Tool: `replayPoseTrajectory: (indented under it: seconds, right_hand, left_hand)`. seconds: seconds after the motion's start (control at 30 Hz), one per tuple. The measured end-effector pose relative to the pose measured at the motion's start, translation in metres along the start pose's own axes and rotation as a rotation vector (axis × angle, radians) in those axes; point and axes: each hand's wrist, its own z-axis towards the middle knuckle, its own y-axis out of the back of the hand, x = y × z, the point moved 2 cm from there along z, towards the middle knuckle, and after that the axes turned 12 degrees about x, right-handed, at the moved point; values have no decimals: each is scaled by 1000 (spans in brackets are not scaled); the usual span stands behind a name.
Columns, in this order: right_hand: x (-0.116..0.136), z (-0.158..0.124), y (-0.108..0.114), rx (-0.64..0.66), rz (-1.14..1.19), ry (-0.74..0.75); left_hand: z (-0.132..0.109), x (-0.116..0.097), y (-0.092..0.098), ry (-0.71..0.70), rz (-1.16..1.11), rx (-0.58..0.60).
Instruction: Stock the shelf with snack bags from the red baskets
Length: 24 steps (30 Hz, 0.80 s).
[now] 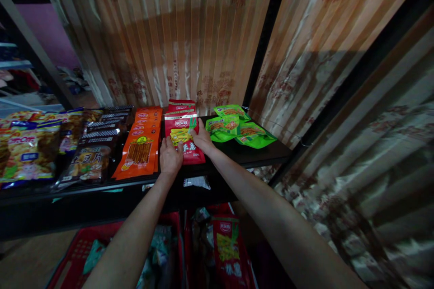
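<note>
A stack of red snack packets [183, 124] lies on a black shelf [257, 156]. My left hand [170, 156] rests on the front left of the top red packet, fingers curled over its edge. My right hand [202, 137] lies on the packet's right side, fingers pressed on it. Both hands hold the same packet. Orange packets [140, 146] lie just left of it and green packets [237, 130] just right.
Dark packets [93, 151] and yellow-blue bags [29, 149] fill the shelf's left part. Below the shelf stand red baskets [76, 253] with more packets, one red [228, 246]. A patterned curtain [339, 76] hangs behind and on the right.
</note>
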Motion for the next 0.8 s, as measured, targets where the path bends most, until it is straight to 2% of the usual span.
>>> replayPoseTrajectory:
  seconds: [0.1,0.2,0.3,0.33,0.43,0.53,0.6,0.63,0.7,0.8]
  right_hand:
    - [6,-11,2,-51,-75,101]
    - [11,-44,5,-127,-109,270]
    - [6,-101,12,-224,-70,404]
    - [1,-123,14,-250,-55,413]
    - [-29,-187,21,-215,-58,367]
    - [-72,-235,26,-175,-128,216]
    - [-102,-256,25,-161,-171,128]
    - [-117,-263,21,-106,-181,91]
    - [-148,-271,10,38,-147,-69]
    - [-194,-276,-7,236,-69,-517]
  left_hand:
    - [-4,-1,0,-10,14,-37]
    - [-9,-2,0,-79,45,-128]
    - [-11,-3,3,-196,67,-197]
    - [-13,-4,5,-248,65,-211]
    - [-29,-8,14,-450,23,-234]
    - [-80,-10,11,-624,-60,-203]
    - [-132,-8,-6,-638,-151,-134]
    - [-160,-5,-21,-590,-202,-72]
    - [-215,3,-57,-368,-275,129]
    - [-281,22,-113,54,-298,463]
